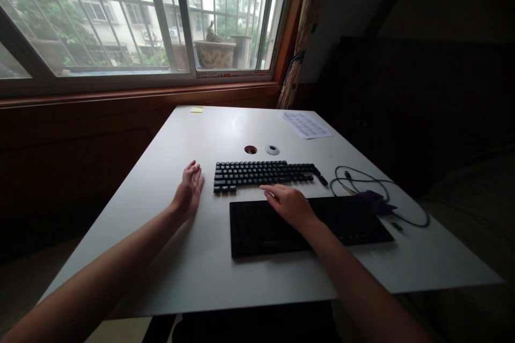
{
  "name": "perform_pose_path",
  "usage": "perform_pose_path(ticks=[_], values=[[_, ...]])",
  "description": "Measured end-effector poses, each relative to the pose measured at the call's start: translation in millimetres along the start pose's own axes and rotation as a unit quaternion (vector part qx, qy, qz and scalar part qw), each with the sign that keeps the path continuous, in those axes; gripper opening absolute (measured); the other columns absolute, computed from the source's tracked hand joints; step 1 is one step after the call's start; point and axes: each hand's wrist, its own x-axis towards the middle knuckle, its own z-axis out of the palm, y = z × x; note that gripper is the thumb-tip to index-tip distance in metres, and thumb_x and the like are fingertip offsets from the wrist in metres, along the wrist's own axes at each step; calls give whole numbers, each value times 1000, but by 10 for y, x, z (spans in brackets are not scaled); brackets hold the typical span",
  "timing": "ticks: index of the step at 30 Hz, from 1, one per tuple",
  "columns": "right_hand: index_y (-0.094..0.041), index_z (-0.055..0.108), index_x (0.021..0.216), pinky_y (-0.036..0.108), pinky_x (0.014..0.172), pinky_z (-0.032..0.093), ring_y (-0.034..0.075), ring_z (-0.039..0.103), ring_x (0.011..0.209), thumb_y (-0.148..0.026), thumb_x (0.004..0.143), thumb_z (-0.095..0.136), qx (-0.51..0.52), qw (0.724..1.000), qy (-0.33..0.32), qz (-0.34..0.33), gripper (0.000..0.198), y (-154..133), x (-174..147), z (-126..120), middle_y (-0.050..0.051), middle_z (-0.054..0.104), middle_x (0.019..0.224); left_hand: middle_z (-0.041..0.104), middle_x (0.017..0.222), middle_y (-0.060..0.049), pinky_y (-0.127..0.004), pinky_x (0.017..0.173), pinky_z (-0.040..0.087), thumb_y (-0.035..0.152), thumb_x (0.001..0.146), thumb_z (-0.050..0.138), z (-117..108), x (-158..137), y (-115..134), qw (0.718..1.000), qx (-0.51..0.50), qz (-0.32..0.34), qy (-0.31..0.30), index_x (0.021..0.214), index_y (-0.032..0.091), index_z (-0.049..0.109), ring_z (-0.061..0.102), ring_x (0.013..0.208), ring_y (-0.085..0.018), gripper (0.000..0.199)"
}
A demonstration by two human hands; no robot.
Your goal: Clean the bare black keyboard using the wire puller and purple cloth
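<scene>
Several loose black keycaps [251,172] lie in keyboard-like rows on the white table. To the left of these rows, my left hand [189,190] rests on its edge with its fingers stretched out and nothing in it. My right hand [292,203] reaches across a flat black keyboard [263,233] to the lower edge of the keycap rows. Its index finger points left with the thumb tip close beneath, and the other fingers are curled. Whatever is between those fingertips is too small or hidden to make out. Part of the keyboard is covered by my right hand and forearm.
A black cable [382,181] loops at the right, beside a dark purple item [376,202] and a small dark piece [396,226]. Farther back are a round hole [250,149], a grey round cover [272,150], printed papers [308,125] and a yellow note [197,110].
</scene>
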Motion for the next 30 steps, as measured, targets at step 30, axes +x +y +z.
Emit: perform_pose_path(ticks=[30], values=[[-26, 71, 116, 26, 73, 49, 16, 66, 75, -20, 93, 56, 54, 994, 41, -86, 28, 159, -183, 18, 2, 72, 85, 28, 162, -8, -33, 122, 22, 44, 101, 38, 403, 467, -203, 999, -53, 6, 11, 146, 29, 37, 24, 150, -16, 47]])
